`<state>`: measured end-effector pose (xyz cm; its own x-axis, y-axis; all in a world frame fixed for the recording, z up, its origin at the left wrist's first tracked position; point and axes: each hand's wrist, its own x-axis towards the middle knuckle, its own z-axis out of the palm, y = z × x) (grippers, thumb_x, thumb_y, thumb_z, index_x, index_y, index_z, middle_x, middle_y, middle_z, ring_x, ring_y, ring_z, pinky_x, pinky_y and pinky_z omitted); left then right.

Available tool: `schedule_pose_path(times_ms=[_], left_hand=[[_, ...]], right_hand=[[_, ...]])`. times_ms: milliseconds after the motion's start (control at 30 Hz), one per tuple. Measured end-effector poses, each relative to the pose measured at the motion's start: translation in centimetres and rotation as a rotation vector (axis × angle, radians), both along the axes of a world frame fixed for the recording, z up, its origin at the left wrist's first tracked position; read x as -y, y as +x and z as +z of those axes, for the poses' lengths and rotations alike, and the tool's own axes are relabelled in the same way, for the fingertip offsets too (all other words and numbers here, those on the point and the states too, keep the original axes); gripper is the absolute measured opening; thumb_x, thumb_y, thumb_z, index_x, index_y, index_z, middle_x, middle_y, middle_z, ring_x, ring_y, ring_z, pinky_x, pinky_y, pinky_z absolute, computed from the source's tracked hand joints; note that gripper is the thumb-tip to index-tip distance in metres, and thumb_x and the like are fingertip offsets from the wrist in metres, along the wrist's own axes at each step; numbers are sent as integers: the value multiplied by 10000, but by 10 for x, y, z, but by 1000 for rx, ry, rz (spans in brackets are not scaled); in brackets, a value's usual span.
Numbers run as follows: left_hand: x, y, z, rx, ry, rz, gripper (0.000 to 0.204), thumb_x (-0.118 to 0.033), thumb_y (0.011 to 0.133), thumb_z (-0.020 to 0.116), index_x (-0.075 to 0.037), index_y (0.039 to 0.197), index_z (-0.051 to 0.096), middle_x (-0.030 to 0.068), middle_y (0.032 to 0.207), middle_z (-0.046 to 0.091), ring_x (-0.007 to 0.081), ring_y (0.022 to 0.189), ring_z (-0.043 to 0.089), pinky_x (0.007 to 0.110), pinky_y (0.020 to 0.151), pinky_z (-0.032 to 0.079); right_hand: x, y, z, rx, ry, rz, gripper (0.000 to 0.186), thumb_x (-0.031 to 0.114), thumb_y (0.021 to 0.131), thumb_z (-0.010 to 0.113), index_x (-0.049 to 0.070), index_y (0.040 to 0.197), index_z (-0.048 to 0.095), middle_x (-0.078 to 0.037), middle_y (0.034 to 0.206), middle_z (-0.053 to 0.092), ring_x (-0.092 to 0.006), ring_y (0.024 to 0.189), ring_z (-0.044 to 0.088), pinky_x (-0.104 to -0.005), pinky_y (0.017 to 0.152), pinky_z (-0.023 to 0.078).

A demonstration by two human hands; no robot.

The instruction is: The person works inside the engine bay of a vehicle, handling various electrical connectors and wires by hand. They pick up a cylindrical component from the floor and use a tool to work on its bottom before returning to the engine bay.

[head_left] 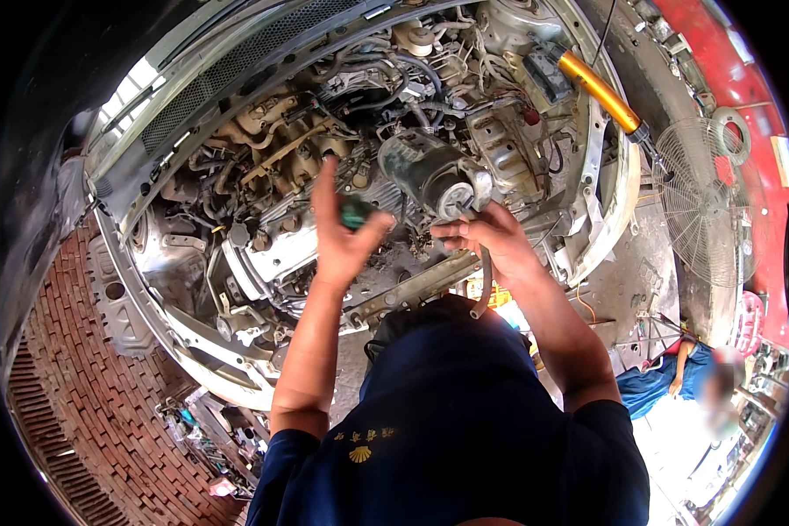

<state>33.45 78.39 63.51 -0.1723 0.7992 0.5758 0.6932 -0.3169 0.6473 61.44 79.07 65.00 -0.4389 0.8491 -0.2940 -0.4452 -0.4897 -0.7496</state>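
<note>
My left hand (346, 232) is raised over the engine (298, 232), thumb and fingers apart. A small dark green thing (354, 213) shows between its thumb and fingers; whether the hand touches it I cannot tell. My right hand (500, 244) is closed at the lower end of a dark cylindrical canister (421, 162), where a pale round cap (455, 201) and a bent pipe fitting show. The canister lies tilted above the engine bay. From beside my right fingers a grey rubber hose (486, 285) hangs down, its open end toward my body.
A yellow tubular work light (600, 92) lies along the bay's right edge. Beyond it stands a wire-caged fan (706, 202) near a red panel. Another person in blue (666, 381) is at the lower right. Brick paving (88, 386) and tools lie at the left.
</note>
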Motion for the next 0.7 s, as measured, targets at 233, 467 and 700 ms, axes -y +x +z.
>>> schedule_pose_path(times_ms=[233,467,700], left_hand=[[8,30,25,-342,-149,-194,1157,-345,580,953,-51,1578,446,227,1511,561,399,1188,694,439,895,620],[13,40,10,-385,-258,-245,1083,-505,571,931,-45,1478,559,191,1257,724,347,977,759,419,805,628],[18,46,19,-372,-335,-256,1069,-525,580,919,-44,1466,566,194,1210,740,363,982,754,435,827,621]], right_hand=[[10,1,29,387,241,357,372,24,962,642,-36,1325,586,-92,1207,696,-189,1090,712,-352,916,573],[10,21,46,499,18,385,368,257,1018,677,-35,1240,638,-102,929,751,-184,830,742,-317,734,589],[1,41,84,927,327,692,444,402,1054,600,2,954,766,-134,721,686,-235,676,695,-411,646,536]])
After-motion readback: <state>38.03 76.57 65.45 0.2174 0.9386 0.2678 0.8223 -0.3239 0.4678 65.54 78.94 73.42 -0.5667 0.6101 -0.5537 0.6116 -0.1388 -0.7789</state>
